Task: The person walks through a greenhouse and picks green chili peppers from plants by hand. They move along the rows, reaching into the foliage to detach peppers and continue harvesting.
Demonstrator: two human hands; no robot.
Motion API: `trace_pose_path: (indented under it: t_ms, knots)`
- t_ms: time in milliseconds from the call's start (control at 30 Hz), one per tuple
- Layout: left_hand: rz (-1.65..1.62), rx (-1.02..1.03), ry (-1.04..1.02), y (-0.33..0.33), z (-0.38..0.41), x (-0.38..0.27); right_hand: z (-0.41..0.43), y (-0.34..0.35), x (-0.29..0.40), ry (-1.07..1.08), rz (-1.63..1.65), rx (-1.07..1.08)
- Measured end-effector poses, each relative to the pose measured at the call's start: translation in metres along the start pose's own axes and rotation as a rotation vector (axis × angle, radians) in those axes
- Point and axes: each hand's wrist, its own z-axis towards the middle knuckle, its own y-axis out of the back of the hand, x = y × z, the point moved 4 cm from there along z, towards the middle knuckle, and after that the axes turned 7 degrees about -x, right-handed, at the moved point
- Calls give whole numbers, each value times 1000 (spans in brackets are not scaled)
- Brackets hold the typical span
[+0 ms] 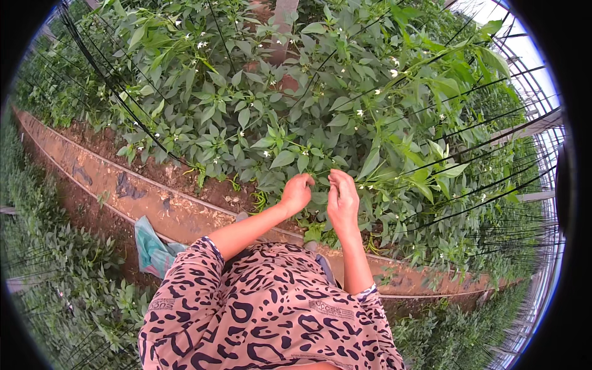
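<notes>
Flowering pepper plants [259,111] with white blossoms fill the space before me. My left hand [297,193] is at the near edge of the foliage, its fingers curled by a thin stem; whether they pinch it cannot be told. Just to its right, my right hand [343,199] is raised among the leaves, fingers bent and close together, and what lies between them is hidden. A leafy shoot [289,155] with small white flowers stands just beyond both hands. Piles of green pods or trimmings [260,201] lie low by the plants, left of my left hand.
A brown path [152,203] with raised edges curves beneath me, littered with dry scraps. A teal plastic bag [155,249] lies at its near edge on the left. Dark strings [115,92] slant through the plants. More crop rows [78,296] grow behind, and greenhouse framing [532,60] rises at right.
</notes>
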Motion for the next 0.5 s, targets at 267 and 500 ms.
trace_pose_path:
  t_ms: [267, 500]
  knots:
    - [73, -39, 186, 22, 3, 51, 51, -87, -66, -155, -425, 579]
    - [-90, 74, 234, 2, 23, 101, -26, 2, -140, -753, 260, -262]
